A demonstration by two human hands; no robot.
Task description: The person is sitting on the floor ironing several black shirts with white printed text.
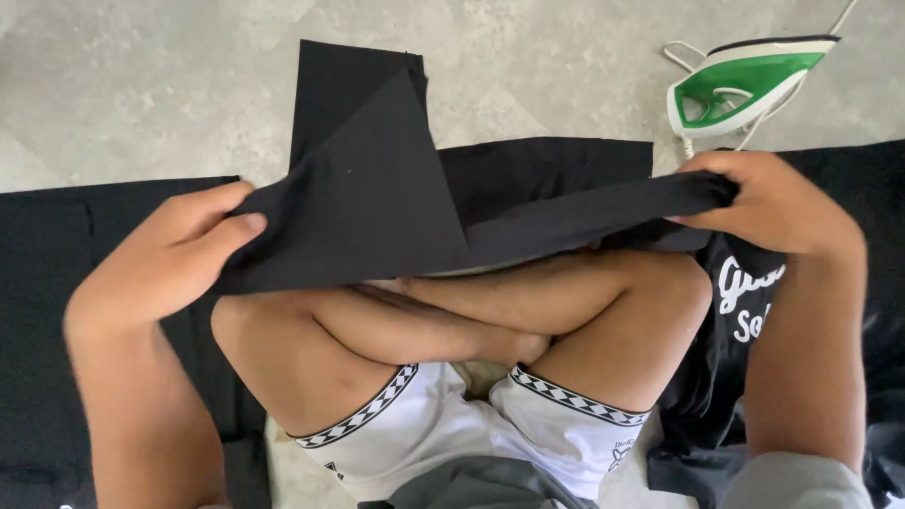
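Note:
I sit cross-legged on the floor and hold a black garment (377, 198) stretched over my knees. My left hand (165, 259) pinches its left edge with thumb on top. My right hand (768, 203) grips the right end, bunched into a narrow band. The middle of the cloth is folded into a triangle, and a flap rests on the floor ahead of me.
A green and white iron (745, 85) stands on the grey floor at the upper right, its white cord trailing. More black cloth (42, 311) lies at my left. A black garment with white printing (745, 302) lies at my right.

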